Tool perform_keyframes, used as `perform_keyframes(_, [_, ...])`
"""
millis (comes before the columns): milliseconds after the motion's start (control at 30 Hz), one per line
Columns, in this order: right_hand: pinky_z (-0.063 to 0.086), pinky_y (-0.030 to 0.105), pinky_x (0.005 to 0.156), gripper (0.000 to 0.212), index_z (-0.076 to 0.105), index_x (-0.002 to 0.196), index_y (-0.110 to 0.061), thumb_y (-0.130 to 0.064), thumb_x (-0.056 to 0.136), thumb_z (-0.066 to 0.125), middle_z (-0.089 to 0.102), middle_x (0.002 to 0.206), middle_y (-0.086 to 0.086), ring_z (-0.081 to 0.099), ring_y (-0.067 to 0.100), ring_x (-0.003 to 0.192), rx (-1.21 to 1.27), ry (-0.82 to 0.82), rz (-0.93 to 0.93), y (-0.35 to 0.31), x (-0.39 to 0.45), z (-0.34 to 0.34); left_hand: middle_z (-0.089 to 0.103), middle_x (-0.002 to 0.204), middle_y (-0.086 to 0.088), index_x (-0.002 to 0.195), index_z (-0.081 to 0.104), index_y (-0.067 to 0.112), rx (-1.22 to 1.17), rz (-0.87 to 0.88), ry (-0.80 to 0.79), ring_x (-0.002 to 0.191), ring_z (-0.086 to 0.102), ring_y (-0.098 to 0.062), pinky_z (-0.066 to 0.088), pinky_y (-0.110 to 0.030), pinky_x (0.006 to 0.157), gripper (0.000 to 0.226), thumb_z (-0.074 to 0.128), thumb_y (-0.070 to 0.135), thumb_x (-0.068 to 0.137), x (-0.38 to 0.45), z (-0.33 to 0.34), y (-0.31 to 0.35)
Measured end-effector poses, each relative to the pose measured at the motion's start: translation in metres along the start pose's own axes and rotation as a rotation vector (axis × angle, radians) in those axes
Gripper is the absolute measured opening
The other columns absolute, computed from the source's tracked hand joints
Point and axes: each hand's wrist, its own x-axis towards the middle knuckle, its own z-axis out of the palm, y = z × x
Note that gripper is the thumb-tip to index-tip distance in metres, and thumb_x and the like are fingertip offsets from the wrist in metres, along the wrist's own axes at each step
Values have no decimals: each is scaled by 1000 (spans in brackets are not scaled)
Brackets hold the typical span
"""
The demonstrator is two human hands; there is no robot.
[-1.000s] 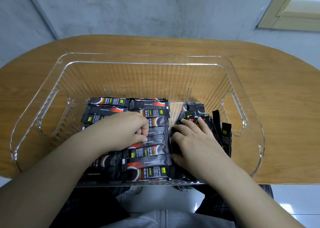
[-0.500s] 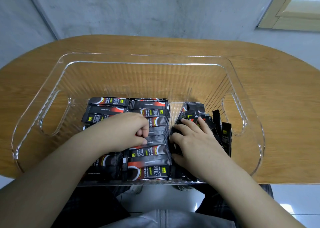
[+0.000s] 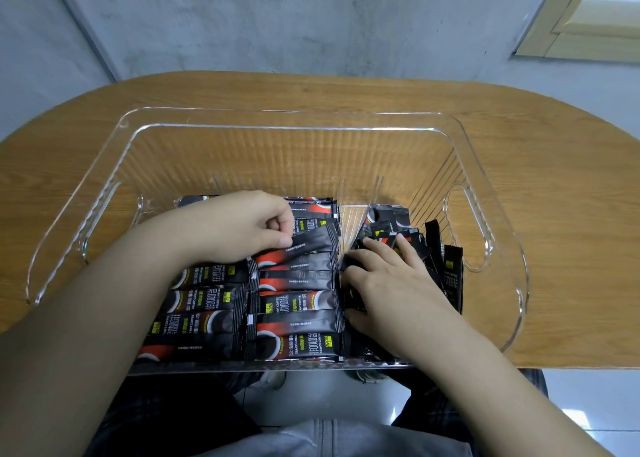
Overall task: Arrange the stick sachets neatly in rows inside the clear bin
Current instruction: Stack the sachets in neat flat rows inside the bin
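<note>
A clear bin (image 3: 277, 120) stands on the wooden table. Inside it, black-and-red stick sachets (image 3: 298, 304) lie flat in two neat columns at the left and middle. My left hand (image 3: 239, 228) hovers over the far part of these rows and pinches the left end of one black sachet (image 3: 311, 241), which sits tilted above the row. At the right, a loose heap of sachets (image 3: 436, 248) leans against the bin's right wall. My right hand (image 3: 388, 280) rests on this heap with its fingers spread over the sachets.
The bin's far half (image 3: 277, 165) holds no sachets. Cut-out handles (image 3: 464, 228) pierce both side walls. The oval wooden table (image 3: 554, 179) stretches past the bin on each side. A grey wall rises behind it. My lap shows below the table's near edge.
My left hand has moved toward the far end of the rows and lifted one sachet by its end. My right hand has stayed on the heap at the right.
</note>
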Motion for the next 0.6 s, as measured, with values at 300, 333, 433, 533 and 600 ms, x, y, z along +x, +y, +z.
perform_keyframes(300, [38, 55, 96, 46, 72, 84, -17, -41, 46, 85, 71, 100, 4, 65, 30, 106, 17, -43, 22, -1, -1, -2, 62, 83, 12, 86, 58, 31, 121, 40, 9, 84, 55, -8, 45, -28, 76, 8, 59, 24, 91, 13, 18, 2])
perform_keyframes(333, [39, 55, 96, 46, 72, 83, -18, -41, 46, 85, 71, 99, 4, 65, 30, 105, 17, -48, 21, 0, -1, -3, 62, 84, 12, 87, 58, 30, 139, 40, 10, 85, 55, -8, 45, -30, 79, 7, 59, 25, 91, 13, 19, 2])
perform_keyframes(433, [39, 55, 95, 41, 72, 82, -19, -41, 49, 82, 71, 99, 3, 65, 30, 105, 28, -66, 21, 0, 0, -4, 54, 86, 14, 88, 59, 29, 207, 76, 76, 86, 50, -5, 44, -32, 85, 3, 59, 27, 90, 12, 21, -2])
perform_keyframes(533, [39, 55, 96, 37, 71, 82, -22, -42, 51, 76, 71, 98, 2, 65, 29, 105, 31, -78, 17, 0, 0, -4, 45, 89, 17, 94, 60, 30, 280, 129, 155, 90, 42, -3, 42, -32, 86, 5, 57, 31, 91, 7, 24, -2])
perform_keyframes(600, [40, 55, 95, 39, 72, 82, -23, -43, 49, 77, 71, 98, 2, 65, 28, 105, 30, -93, 14, 0, 0, -3, 49, 96, 18, 97, 60, 32, 319, 163, 135, 98, 44, -5, 41, -32, 89, 8, 56, 35, 90, 3, 27, 0])
